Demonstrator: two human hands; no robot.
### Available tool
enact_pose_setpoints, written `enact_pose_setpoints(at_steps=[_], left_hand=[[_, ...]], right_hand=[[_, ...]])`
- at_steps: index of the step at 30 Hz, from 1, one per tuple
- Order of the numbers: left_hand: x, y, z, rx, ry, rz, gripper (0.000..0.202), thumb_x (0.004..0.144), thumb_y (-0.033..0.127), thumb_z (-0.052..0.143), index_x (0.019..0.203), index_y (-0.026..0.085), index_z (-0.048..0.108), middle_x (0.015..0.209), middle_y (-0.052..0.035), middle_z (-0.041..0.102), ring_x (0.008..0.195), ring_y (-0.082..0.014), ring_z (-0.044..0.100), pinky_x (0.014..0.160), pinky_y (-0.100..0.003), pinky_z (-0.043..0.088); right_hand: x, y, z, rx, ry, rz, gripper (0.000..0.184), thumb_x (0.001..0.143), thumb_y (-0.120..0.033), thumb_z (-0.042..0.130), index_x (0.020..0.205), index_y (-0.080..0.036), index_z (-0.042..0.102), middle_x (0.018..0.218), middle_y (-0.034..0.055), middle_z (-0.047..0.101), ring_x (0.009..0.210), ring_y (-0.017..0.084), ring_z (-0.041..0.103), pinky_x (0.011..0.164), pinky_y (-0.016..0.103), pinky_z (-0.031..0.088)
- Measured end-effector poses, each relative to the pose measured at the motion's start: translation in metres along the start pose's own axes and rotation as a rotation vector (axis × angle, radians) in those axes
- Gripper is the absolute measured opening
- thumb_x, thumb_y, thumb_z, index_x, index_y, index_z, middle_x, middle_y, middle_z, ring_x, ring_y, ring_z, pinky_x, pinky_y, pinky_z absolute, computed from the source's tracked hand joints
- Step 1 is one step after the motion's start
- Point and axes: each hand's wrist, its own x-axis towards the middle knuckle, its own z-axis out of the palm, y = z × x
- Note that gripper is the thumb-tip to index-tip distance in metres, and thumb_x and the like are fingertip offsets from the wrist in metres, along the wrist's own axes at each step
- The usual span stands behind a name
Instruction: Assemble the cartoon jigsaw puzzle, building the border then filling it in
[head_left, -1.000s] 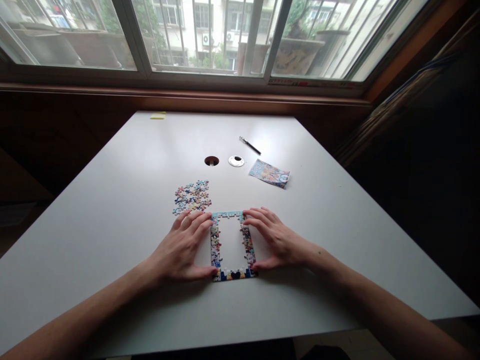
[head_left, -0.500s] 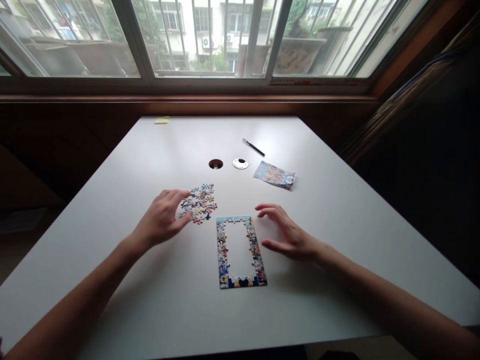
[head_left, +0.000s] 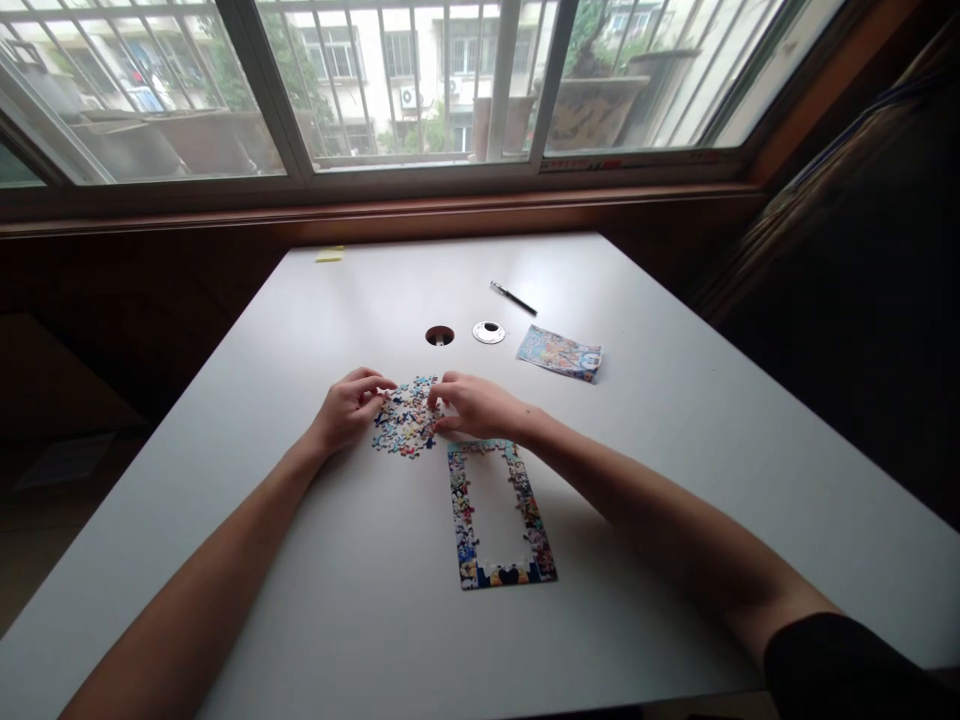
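Note:
A loose pile of jigsaw puzzle pieces (head_left: pixel 407 420) lies on the white table, mixed in colour. At its left edge is my left hand (head_left: pixel 352 405), fingers bent over the outer pieces and the thumb a little apart from them. My right hand (head_left: pixel 472 405) reaches in from the other side, its curved fingers and thumb spread at the pile's right edge. Neither hand visibly lifts a piece. Just nearer to me lies a joined puzzle border (head_left: pixel 463 540), a rectangular frame around bare tabletop; my right wrist passes over its top edge.
Beyond the pile are a round hole (head_left: pixel 439 336) in the table and a silver cover (head_left: pixel 489 332) beside it. A creased picture sheet (head_left: pixel 559 354) lies to the right, with a pen (head_left: pixel 514 298) behind it. Yellow paper (head_left: pixel 330 255) sits at the far left edge.
My right hand has moved left and forward, from beside the puzzle border to the pile. My left hand has shifted slightly forward, its fingers closer together. The view has tilted a little.

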Motion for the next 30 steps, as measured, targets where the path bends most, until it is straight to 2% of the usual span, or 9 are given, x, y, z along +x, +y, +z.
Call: enact_pose_setpoints(at_steps=[4,9,11,13,16,20,23,26,30], left_hand=[[0.0,0.0,0.002,0.008,0.004,-0.002,0.024,0.086,0.026,0.052,0.094,0.019,0.074,0.099,-0.006,0.066,0.08,-0.0153,0.063,0.067,-0.028,0.052],[0.003,0.0,-0.002,0.005,-0.008,-0.004,0.02,0.085,0.023,0.053,0.089,0.018,0.072,0.095,-0.0057,0.067,0.079,-0.0152,0.061,0.065,-0.027,0.047],[0.005,0.004,-0.012,-0.001,-0.082,-0.014,0.019,0.084,0.023,0.055,0.089,0.017,0.073,0.094,-0.0057,0.067,0.076,-0.0141,0.059,0.063,-0.026,0.045],[0.008,0.011,-0.026,0.013,-0.241,0.0,0.018,0.084,0.024,0.058,0.089,0.017,0.074,0.096,-0.0057,0.067,0.075,-0.0131,0.058,0.063,-0.025,0.044],[0.011,0.029,-0.047,0.094,-0.478,0.031,0.018,0.082,0.025,0.063,0.094,0.02,0.075,0.095,-0.0039,0.068,0.082,-0.0138,0.06,0.073,-0.025,0.046],[0.01,0.047,-0.053,0.243,-0.699,0.046,0.011,0.079,0.029,0.068,0.084,0.021,0.074,0.08,-0.0001,0.064,0.072,-0.0125,0.056,0.065,-0.024,0.042],[0.007,0.05,-0.048,0.309,-0.77,0.003,0.011,0.078,0.03,0.069,0.081,0.021,0.073,0.072,0.0014,0.062,0.066,-0.0122,0.055,0.06,-0.024,0.038],[0.006,0.046,-0.045,0.338,-0.777,-0.069,0.01,0.076,0.03,0.068,0.079,0.021,0.073,0.069,0.0011,0.063,0.063,-0.0128,0.055,0.057,-0.024,0.035],[0.005,0.041,-0.048,0.33,-0.789,-0.071,0.009,0.074,0.028,0.07,0.074,0.019,0.068,0.078,-0.0008,0.067,0.071,-0.0146,0.059,0.061,-0.025,0.039]], right_hand=[[-0.002,0.005,0.004,0.062,0.028,0.02,0.005,0.081,-0.02,0.067,0.083,-0.017,0.071,0.095,0.0072,0.062,0.076,0.014,0.056,0.073,0.031,0.046],[-0.005,0.011,0.006,0.09,0.07,-0.026,0.013,0.08,-0.012,0.062,0.089,-0.016,0.07,0.089,0.005,0.064,0.076,0.013,0.055,0.072,0.029,0.044],[-0.006,0.011,0.005,0.1,0.075,-0.032,0.015,0.08,-0.01,0.061,0.09,-0.016,0.069,0.089,0.0049,0.065,0.076,0.013,0.055,0.072,0.028,0.044],[-0.006,0.01,0.004,0.109,0.068,-0.025,0.015,0.081,-0.009,0.059,0.09,-0.016,0.069,0.09,0.0054,0.065,0.076,0.013,0.056,0.072,0.028,0.044],[-0.007,0.008,0.002,0.105,0.044,-0.006,0.014,0.081,-0.009,0.059,0.089,-0.016,0.069,0.091,0.006,0.065,0.076,0.013,0.055,0.071,0.028,0.043],[-0.008,0.009,0.0,0.101,0.032,-0.022,0.013,0.081,-0.008,0.058,0.088,-0.016,0.067,0.091,0.0066,0.063,0.076,0.014,0.054,0.07,0.028,0.043],[-0.008,0.01,0.0,0.098,0.028,-0.038,0.013,0.08,-0.008,0.058,0.087,-0.016,0.065,0.092,0.0065,0.062,0.076,0.014,0.053,0.07,0.028,0.043],[-0.009,0.01,0.0,0.094,0.017,-0.03,0.012,0.08,-0.009,0.057,0.087,-0.016,0.063,0.093,0.0063,0.06,0.075,0.013,0.052,0.07,0.027,0.042],[-0.009,0.01,0.0,0.089,0.009,-0.008,0.014,0.08,-0.009,0.057,0.091,-0.016,0.063,0.099,0.0073,0.059,0.077,0.013,0.052,0.071,0.026,0.042]])
